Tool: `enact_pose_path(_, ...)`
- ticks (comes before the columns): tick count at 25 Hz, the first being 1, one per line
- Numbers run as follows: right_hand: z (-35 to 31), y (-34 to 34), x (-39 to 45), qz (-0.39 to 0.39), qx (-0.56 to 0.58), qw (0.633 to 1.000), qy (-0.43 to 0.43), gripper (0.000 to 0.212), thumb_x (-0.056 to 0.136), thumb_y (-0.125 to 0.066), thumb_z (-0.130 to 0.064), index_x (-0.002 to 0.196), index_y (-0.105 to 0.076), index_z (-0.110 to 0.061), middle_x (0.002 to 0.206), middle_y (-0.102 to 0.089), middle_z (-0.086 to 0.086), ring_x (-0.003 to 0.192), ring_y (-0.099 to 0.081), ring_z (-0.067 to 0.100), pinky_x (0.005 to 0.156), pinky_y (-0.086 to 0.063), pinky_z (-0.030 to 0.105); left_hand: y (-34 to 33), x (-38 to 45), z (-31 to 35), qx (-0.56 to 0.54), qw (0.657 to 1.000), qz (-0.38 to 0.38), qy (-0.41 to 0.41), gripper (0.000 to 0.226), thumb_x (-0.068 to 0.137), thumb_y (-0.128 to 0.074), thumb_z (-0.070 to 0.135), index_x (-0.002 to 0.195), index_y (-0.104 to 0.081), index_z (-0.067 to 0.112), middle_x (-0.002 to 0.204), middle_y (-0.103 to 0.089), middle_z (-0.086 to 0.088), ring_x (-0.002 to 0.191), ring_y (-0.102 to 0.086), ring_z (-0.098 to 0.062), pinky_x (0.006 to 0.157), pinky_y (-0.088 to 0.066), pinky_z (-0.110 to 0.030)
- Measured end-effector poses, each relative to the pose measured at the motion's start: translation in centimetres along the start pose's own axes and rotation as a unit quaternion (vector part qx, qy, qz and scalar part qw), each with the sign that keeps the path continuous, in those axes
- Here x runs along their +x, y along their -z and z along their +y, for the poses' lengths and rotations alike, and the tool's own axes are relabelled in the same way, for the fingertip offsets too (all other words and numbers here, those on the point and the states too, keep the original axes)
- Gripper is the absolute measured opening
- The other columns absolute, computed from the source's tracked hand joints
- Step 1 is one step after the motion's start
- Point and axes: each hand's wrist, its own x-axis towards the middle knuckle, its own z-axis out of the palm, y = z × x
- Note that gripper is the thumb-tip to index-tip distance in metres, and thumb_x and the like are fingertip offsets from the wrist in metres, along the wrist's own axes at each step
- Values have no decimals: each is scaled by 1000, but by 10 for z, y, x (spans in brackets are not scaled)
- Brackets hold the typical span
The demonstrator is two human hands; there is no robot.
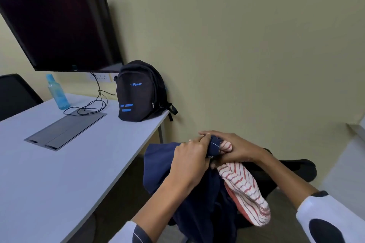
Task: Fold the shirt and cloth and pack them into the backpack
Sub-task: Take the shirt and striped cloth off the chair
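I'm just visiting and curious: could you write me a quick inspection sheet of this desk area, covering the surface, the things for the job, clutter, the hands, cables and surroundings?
Surface: pale grey table with a closed dark flap panel set into it.
Job's things: navy shirt and red-striped cloth bunched together, held in the air beside the table, unfolded; black backpack upright at the table's far corner, zips appear closed.
Clutter: blue water bottle standing near the monitor.
Hands: left hand grips the shirt; right hand grips shirt and cloth together.
Cables: black cable loops from the wall sockets to the panel.
Surroundings: dark monitor, black chair, plain wall.
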Motion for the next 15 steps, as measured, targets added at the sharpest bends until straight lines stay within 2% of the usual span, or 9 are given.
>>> enact_pose_path(1, -4, -1, 3, 30, -13, 999, 20, 61, 64, -79, -21, 120, -59, -33, 113, -67, -15, 110, -60, 4, 93, -45, 24, 0, 2, -3, 5, 1000, 4, -4, 47, 72, -66, 13, 118, -60, 17, 101, -70, -3, 80, -64, -34, 57, -42, -37)
enact_pose_path(2, -6, -2, 6, 59, -27, 997, 34, 47, 65, -73, -20, 107, -63, -38, 102, -69, -18, 100, -63, 1, 85, -46, 22, 0, 4, -6, 12, 1000, 13, -9, 46, 72, -67, 13, 117, -60, 18, 98, -70, 0, 77, -65, -31, 55, -41, -36)
enact_pose_path(3, -7, -5, 9, 82, -37, 995, 38, 44, 65, -69, -18, 101, -63, -43, 96, -70, -19, 95, -64, -1, 81, -46, 21, -1, 5, -10, 20, 999, 24, -13, 46, 69, -70, 14, 114, -61, 20, 94, -70, 2, 72, -65, -28, 51, -42, -35)
enact_pose_path(5, -7, -8, 16, 124, -64, 989, 40, 50, 65, -65, -15, 107, -65, -42, 98, -72, -16, 96, -65, 0, 83, -51, 28, 1, 9, -17, 20, 998, 54, -19, 52, 58, -79, 15, 108, -64, 23, 89, -70, 7, 65, -66, -19, 43, -44, -28)
enact_pose_path(7, -16, -6, 25, 175, -106, 978, 50, 53, 65, -63, -15, 113, -66, -35, 101, -73, -11, 96, -67, 4, 85, -53, 36, 9, 14, -22, 14, 995, 91, -28, 61, 51, -85, 15, 109, -66, 21, 96, -72, 7, 73, -69, -16, 44, -49, -24)
enact_pose_path(9, -41, 2, 34, 225, -133, 962, 74, 48, 64, -62, -16, 109, -67, -33, 97, -73, -11, 93, -68, 7, 81, -53, 35, 25, 23, -29, 6, 987, 153, -44, 64, 53, -84, 10, 115, -66, 17, 111, -70, 0, 90, -70, -19, 60, -56, -27)
enact_pose_path(11, -75, 10, 42, 261, -151, 948, 103, 43, 63, -63, -22, 105, -67, -33, 92, -73, -10, 89, -68, 8, 77, -52, 30, 47, 33, -37, -33, 977, 205, -53, 59, 65, -75, 10, 122, -62, 15, 123, -65, -5, 105, -65, -25, 86, -56, -39)
enact_pose_path(13, -107, 13, 51, 282, -160, 936, 134, 43, 63, -61, -30, 105, -68, -29, 93, -73, -8, 89, -68, 9, 77, -51, 27, 70, 36, -46, -80, 975, 204, -38, 62, 72, -69, 25, 132, -53, 19, 136, -55, -5, 124, -52, -24, 103, -41, -52)
enact_pose_path(15, -132, 8, 62, 296, -181, 925, 158, 40, 65, -58, -30, 104, -67, -27, 91, -73, -6, 87, -68, 14, 77, -52, 32, 91, 29, -59, -115, 979, 166, 11, 90, 67, -70, 54, 144, -29, 35, 152, -34, 4, 143, -22, -19, 111, -17, -59)
